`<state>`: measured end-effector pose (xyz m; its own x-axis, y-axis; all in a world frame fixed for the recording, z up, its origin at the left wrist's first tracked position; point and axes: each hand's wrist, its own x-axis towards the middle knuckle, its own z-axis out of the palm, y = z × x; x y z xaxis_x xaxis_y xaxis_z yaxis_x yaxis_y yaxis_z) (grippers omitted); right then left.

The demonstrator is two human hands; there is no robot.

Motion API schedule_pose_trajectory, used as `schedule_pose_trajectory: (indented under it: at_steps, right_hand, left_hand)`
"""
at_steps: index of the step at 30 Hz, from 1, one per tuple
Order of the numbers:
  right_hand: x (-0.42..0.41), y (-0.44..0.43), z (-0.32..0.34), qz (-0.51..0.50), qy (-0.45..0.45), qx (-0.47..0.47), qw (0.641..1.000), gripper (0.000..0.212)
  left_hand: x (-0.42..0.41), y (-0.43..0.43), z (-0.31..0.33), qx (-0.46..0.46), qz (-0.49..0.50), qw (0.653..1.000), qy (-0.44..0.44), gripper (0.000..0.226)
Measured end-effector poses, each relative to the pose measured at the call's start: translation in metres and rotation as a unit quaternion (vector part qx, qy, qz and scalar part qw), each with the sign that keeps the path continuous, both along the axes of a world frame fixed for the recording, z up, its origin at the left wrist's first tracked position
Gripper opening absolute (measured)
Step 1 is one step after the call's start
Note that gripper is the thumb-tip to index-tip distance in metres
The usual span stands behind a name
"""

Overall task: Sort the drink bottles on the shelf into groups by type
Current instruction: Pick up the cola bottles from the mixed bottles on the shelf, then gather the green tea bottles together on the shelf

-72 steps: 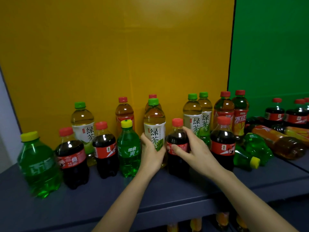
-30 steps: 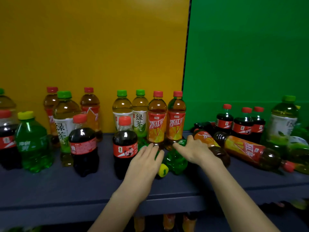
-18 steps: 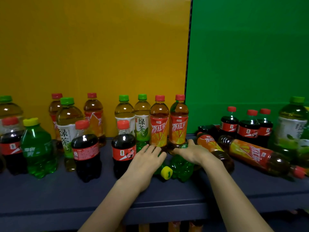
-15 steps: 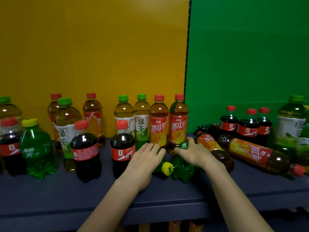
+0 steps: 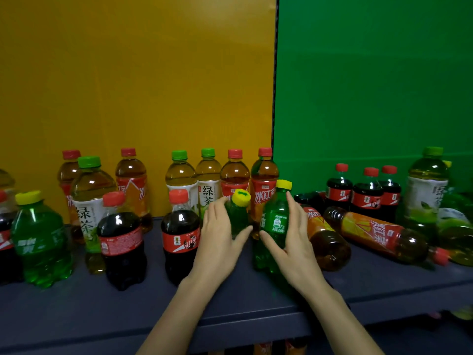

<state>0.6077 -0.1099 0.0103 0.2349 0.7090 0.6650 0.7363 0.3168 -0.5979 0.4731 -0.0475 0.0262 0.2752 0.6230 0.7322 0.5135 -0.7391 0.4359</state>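
Shelf point(image 5: 76, 311) | left grip point(image 5: 220, 242) clasps tilted soda point(image 5: 238, 219) | right grip point(image 5: 297, 247) clasps upright soda point(image 5: 275, 221), cap up

Green-capped bottle point(image 5: 208, 187) reads 绿茶; red-capped bottle point(image 5: 264, 180), 冰红.

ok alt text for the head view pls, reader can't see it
Over a dark shelf, the left hand holds a green soda bottle and the right hand a second green soda bottle, both yellow-capped. Cola bottles, green tea bottles and iced tea bottles stand around them; two toppled iced teas lie at right.
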Motion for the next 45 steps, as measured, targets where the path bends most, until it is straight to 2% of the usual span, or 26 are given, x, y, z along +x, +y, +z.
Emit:
schedule_pose_trajectory:
  at_steps: [4,11,16,21,24,29,32,36,40,42,45]
  right_hand:
    - [-0.003,0.001,-0.007,0.034,0.053,-0.011,0.998,0.095]
    - [-0.008,0.006,-0.015,0.048,0.078,-0.033,0.995,0.099]
    - [-0.007,0.008,-0.017,0.044,0.093,-0.035,0.994,0.093]
    - [-0.005,0.000,-0.015,0.032,0.068,-0.041,0.996,0.089]
    - [0.021,-0.020,-0.013,0.011,0.063,-0.041,0.997,0.081]
    - [0.068,-0.049,0.003,-0.026,-0.007,-0.025,0.999,0.042]
    - [0.085,-0.060,0.010,-0.039,-0.038,-0.017,0.998,0.030]
    - [0.138,-0.073,0.015,-0.091,-0.077,-0.016,0.993,0.021]
    - [0.206,-0.085,0.021,-0.126,-0.132,-0.066,0.981,0.023]
    - [0.232,-0.089,0.020,-0.133,-0.151,-0.109,0.974,0.034]
    - [0.255,-0.090,0.011,-0.124,-0.149,-0.167,0.967,0.053]
  left_hand:
    - [0.006,0.009,0.000,-0.043,0.006,0.997,-0.063,0.066]
    - [0.010,0.010,-0.001,-0.088,0.022,0.988,-0.123,0.070]
    - [0.010,0.004,-0.005,-0.087,0.016,0.988,-0.128,0.071]
    - [0.006,-0.003,-0.012,-0.065,-0.007,0.992,-0.111,0.068]
    - [0.021,-0.019,-0.013,-0.048,-0.051,0.992,-0.102,0.060]
    - [0.035,-0.044,-0.008,0.044,-0.050,0.986,-0.154,0.029]
    - [0.031,-0.057,-0.003,0.083,-0.082,0.979,-0.170,0.023]
    - [0.064,-0.070,-0.001,0.066,-0.120,0.982,-0.133,0.017]
    - [0.121,-0.065,-0.004,0.009,-0.083,0.994,-0.074,0.006]
    - [0.143,-0.059,-0.003,-0.020,-0.041,0.998,-0.046,0.012]
    - [0.169,-0.044,0.004,-0.118,0.046,0.991,0.034,0.037]
